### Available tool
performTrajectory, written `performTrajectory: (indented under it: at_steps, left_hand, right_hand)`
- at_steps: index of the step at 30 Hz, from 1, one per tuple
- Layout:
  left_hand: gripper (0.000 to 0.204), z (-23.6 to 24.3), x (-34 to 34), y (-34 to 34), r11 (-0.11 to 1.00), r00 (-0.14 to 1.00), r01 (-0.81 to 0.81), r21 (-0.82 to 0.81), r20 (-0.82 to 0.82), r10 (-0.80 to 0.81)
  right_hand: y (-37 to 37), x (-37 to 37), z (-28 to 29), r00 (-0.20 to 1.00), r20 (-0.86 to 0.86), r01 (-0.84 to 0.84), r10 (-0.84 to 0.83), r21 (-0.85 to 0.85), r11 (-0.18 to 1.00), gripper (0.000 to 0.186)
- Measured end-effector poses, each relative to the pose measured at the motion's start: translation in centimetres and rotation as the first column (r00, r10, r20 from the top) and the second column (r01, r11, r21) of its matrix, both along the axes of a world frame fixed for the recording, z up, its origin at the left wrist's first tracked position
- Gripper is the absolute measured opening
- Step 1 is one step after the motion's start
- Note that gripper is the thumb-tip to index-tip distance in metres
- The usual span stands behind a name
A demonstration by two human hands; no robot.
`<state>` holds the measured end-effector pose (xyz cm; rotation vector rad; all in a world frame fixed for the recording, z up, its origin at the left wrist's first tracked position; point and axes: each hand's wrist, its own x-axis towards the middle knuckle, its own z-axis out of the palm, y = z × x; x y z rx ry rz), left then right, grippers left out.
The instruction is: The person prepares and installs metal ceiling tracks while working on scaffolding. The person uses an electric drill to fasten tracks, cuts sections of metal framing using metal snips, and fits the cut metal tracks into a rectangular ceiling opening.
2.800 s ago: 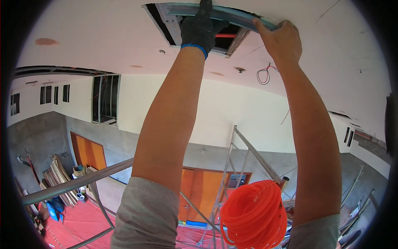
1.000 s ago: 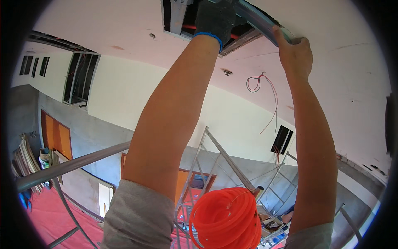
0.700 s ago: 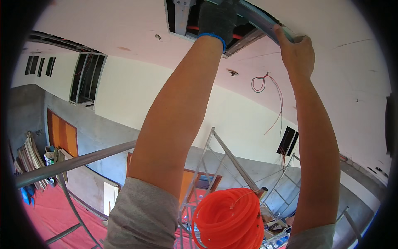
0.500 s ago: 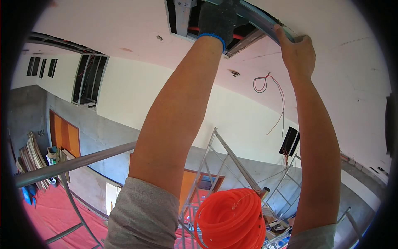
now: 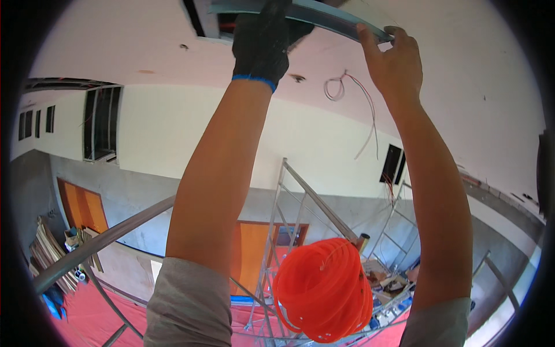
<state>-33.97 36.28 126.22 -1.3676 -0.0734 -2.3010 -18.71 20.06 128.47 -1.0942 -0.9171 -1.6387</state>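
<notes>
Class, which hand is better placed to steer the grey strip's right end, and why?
Likely the right hand: it holds the strip at that end, while the gloved left hand is farther left.

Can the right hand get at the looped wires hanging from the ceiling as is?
Probably not without letting go: the right hand is holding one end of the metal strip. Freed, likely yes; nothing visible blocks the way to the looped wires, though depth is hard to judge.
</notes>
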Motion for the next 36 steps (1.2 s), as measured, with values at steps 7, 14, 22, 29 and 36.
performTrajectory:
  at_steps: [7,14,22,29,36]
  left_hand:
    - [0.048,-8.2,8.5,-5.9,-0.34,-0.396,0.867,-0.365,-0.09,-0.914]
    - [0.045,-20.3,19.0,-10.8,0.752,0.617,0.649,-0.115,-0.498,-0.609]
    - [0.033,-34.2,27.6,-27.3,-0.542,-0.63,0.043,-0.839,0.398,-0.667]
    - [0.04,-48.1,32.4,-36.2,-0.268,-0.615,-0.416,-0.869,0.486,-0.621]
    - [0.078,-65.5,32.3,-40.3,0.114,-0.593,-0.605,-0.788,0.35,-0.725]
  right_hand:
    - [-8.1,8.3,-7.6,0.92,0.293,0.317,-0.26,-0.166,0.934,0.047]
    - [-19.9,12.1,-20.9,0.974,-0.021,0.16,-0.224,-0.635,0.756,0.025]
    - [-35.4,12.7,-40.7,0.593,-0.695,-0.308,-0.405,-0.662,0.684,0.03]
    - [-41.8,9.3,-59.5,0.123,-0.979,-0.513,-0.164,-0.204,0.833,0.049]
    - [-42.5,4.4,-76.9,-0.48,-0.642,-0.107,0.597,0.719,0.687,0.057]
